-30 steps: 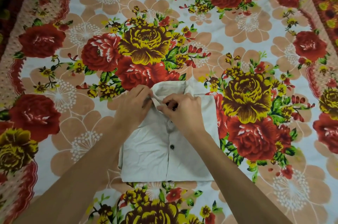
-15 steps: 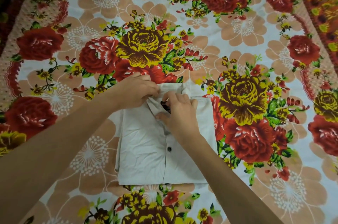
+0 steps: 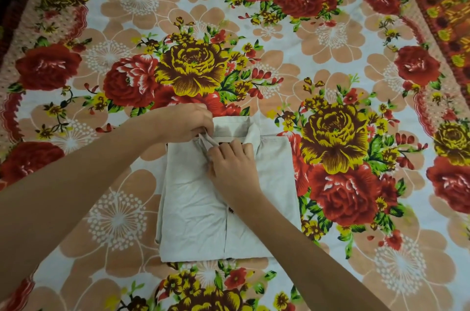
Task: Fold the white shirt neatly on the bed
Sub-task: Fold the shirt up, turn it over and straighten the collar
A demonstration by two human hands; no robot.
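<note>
Left hand [image 3: 185, 121] pinching collar [image 3: 207, 141], right hand [image 3: 232, 164] pressing folded white shirt [image 3: 193, 209], no legible writing

We see a shirt [image 3: 193, 209] of matt, creased off-white cloth with a small dark glossy button [image 3: 231, 211], lying on a bed [image 3: 330, 38] covered in smooth, matt floral-printed cloth.

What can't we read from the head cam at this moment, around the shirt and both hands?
- Left collar point: head view, covered by the left hand pinching it.
- Top of the button placket: under the right hand; only one dark button shows.
- Sleeves and back of the white shirt: folded underneath, hidden.
- Elbows and upper arms: cut off by the bottom and left edges.
- Bed edges: outside the frame; only the floral sheet shows.
</note>
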